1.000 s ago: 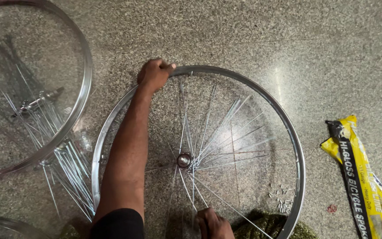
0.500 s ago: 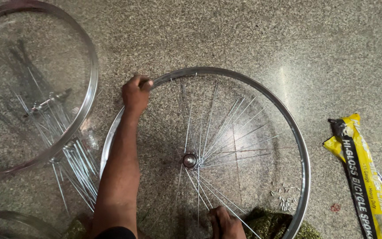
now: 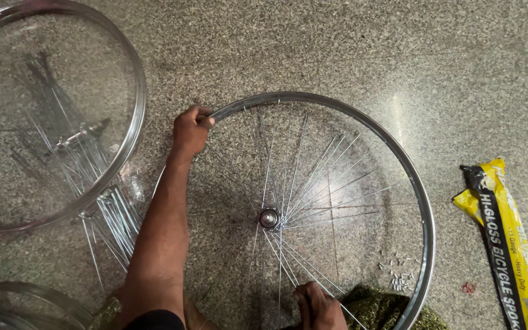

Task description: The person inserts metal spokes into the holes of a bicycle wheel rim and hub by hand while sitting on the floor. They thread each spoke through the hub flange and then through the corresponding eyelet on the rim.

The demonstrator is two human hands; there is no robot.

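Left hand (image 3: 189,130) on steel rim (image 3: 362,116) (round)

left arm (image 3: 157,238): bare from wrist to upper arm
sleeve (image 3: 154,319): short, black (only its edge shows)
left hand (image 3: 189,130): bare, no rings
right hand (image 3: 319,307): bare, ungloved

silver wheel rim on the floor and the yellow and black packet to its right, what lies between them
In the head view the stretch between the silver wheel rim and the yellow and black packet is speckled stone floor, bare but for one small red speck.
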